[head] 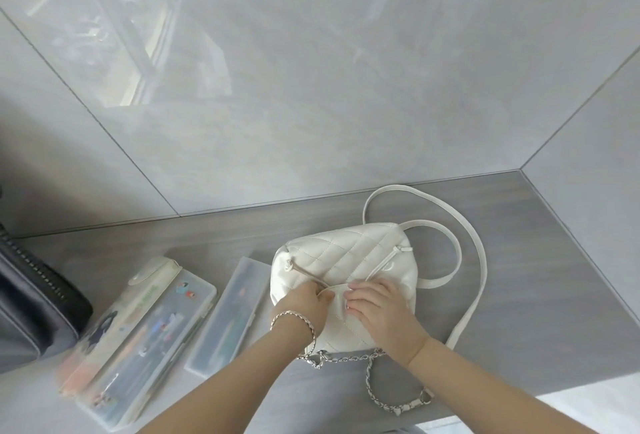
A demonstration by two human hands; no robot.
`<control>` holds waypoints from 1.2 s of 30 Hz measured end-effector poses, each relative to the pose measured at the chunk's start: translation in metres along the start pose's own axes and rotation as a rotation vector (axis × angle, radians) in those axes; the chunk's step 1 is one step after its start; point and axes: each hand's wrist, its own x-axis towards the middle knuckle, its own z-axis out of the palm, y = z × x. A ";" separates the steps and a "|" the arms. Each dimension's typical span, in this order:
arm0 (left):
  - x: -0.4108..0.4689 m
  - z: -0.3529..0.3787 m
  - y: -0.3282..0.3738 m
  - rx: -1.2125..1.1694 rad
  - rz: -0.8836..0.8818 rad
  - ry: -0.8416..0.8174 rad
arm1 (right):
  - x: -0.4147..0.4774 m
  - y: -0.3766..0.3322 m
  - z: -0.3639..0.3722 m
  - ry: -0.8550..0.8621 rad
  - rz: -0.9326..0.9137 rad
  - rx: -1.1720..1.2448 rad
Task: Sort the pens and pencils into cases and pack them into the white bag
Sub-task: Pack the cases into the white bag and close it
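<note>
The white quilted bag (349, 253) lies on the grey counter (540, 288), its long white strap (464, 229) looped behind it and a silver chain (377, 378) trailing toward me. My left hand (304, 305) grips the edge of the bag's flap at the drawstring. My right hand (377, 305) presses on the flap with fingers bent over it. Left of the bag lie a clear plastic pencil case (228, 316), a larger clear case with stickers (149, 347), and a cream pouch (128, 305); pens show blurred inside them.
A dark grey zipped bag (31, 302) sits at the far left. Glossy grey tiled wall (311, 87) rises right behind the counter and along its right side. The counter's front edge runs close to the chain at lower right.
</note>
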 end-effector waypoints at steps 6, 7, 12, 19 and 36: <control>-0.011 -0.002 -0.003 -0.100 0.095 0.014 | 0.015 -0.004 -0.036 -0.336 0.310 0.289; -0.015 -0.004 -0.005 -0.113 0.119 0.025 | 0.017 -0.012 -0.040 -0.320 0.378 0.340; -0.039 -0.018 -0.024 -0.209 0.370 0.108 | 0.033 -0.033 -0.076 -0.430 0.573 0.440; -0.016 -0.039 -0.026 0.318 0.725 0.287 | 0.067 -0.060 -0.122 -0.365 0.356 0.405; -0.013 -0.056 0.000 0.333 0.527 0.456 | 0.112 -0.067 -0.073 -0.462 0.648 -0.349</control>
